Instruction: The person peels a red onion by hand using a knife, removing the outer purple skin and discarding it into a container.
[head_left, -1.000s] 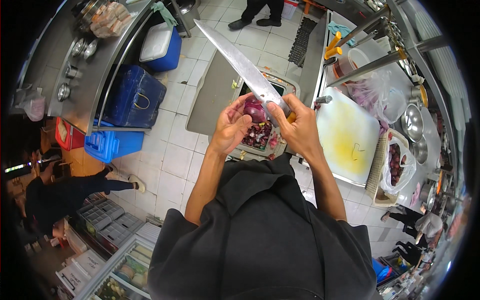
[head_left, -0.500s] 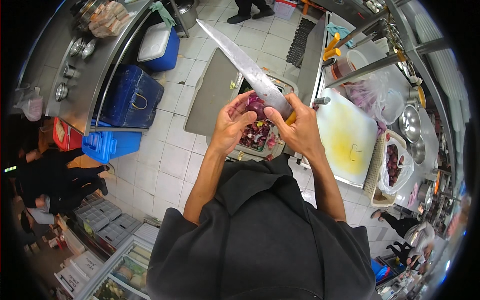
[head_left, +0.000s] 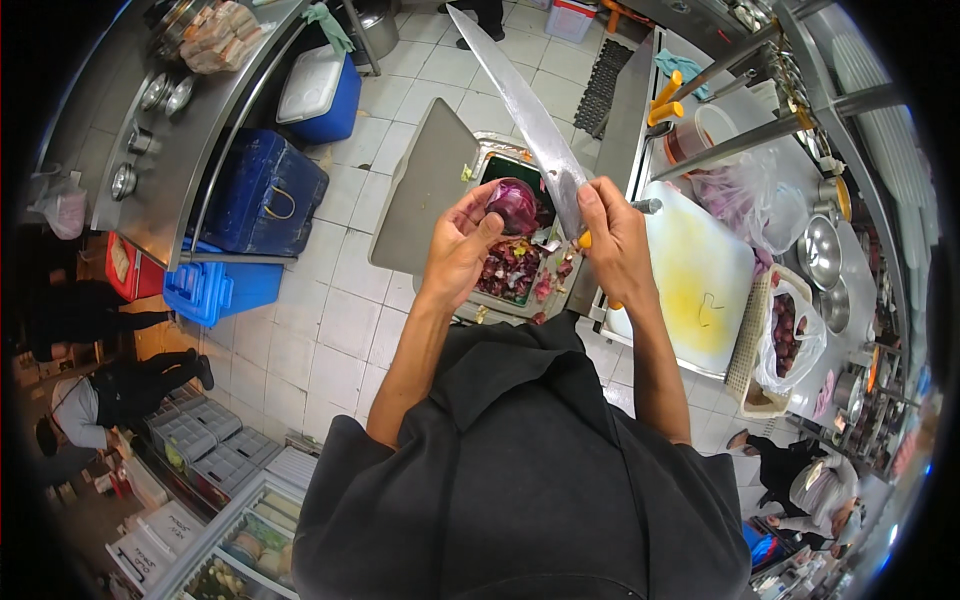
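Observation:
My left hand (head_left: 456, 242) is closed around a purple-red onion (head_left: 516, 203), its shiny skin facing up. Just to the right, my right hand (head_left: 617, 243) grips a large chef's knife (head_left: 532, 112) by its yellow handle. The long blade points up and away to the left, apart from the onion. Below both hands sits a bin (head_left: 487, 148) heaped with purple onion skins and scraps (head_left: 512, 268). A flat grey lid (head_left: 425, 180) stands tilted at the bin's left side.
On the steel counter at right lie a yellow-stained white cutting board (head_left: 695, 285) and a basket (head_left: 752, 350) with a plastic bag of red onions (head_left: 787, 335). Blue cooler boxes (head_left: 262, 190) stand at left. People (head_left: 130, 390) are at far left and at lower right (head_left: 800, 480).
My right hand has drawn the knife right, away from the onion, and its thumb has left the onion. The blade is steeper now. People at both sides have shifted.

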